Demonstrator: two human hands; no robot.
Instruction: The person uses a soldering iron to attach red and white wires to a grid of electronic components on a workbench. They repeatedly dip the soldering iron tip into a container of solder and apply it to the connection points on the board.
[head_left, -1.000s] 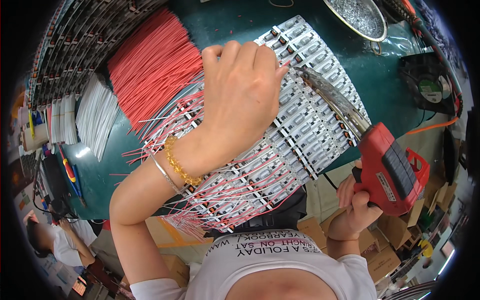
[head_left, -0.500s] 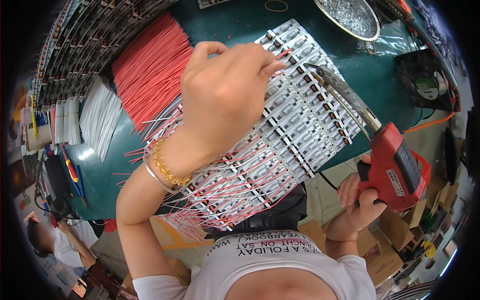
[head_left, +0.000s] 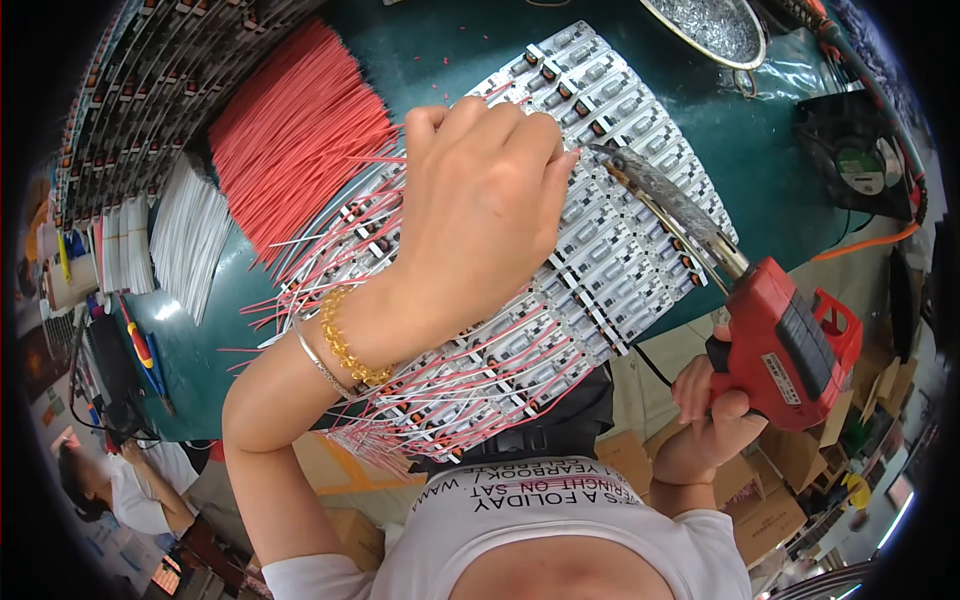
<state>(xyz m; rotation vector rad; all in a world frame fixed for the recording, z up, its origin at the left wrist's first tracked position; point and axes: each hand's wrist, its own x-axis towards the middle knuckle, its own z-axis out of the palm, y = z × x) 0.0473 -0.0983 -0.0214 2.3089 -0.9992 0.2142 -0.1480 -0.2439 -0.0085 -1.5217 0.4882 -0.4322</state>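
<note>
A panel of white circuit boards (head_left: 625, 235) lies tilted across the table's near edge, with small cylindrical components and black-orange parts in rows. My left hand (head_left: 485, 190) is over its upper middle, thumb and fingers pinched together; what they hold is hidden. Red and white wires (head_left: 480, 360) run from the boards toward the lower left, and short red ends show just above my left knuckles. My right hand (head_left: 715, 405) grips a red soldering gun (head_left: 785, 345) by its handle. Its dark tip points left, close beside my left fingertips, over the boards.
A bundle of red wires (head_left: 295, 140) and a bundle of white wires (head_left: 190, 235) lie left on the green table (head_left: 420, 45). Stacked board panels (head_left: 170, 90) stand behind. A metal dish (head_left: 710, 30) and black fan (head_left: 855, 160) are at right. Another person (head_left: 140, 490) sits lower left.
My left hand has come down and slightly right, its fingertips now closer to the soldering tip. The soldering gun has shifted slightly left and down. The boards have moved slightly.
</note>
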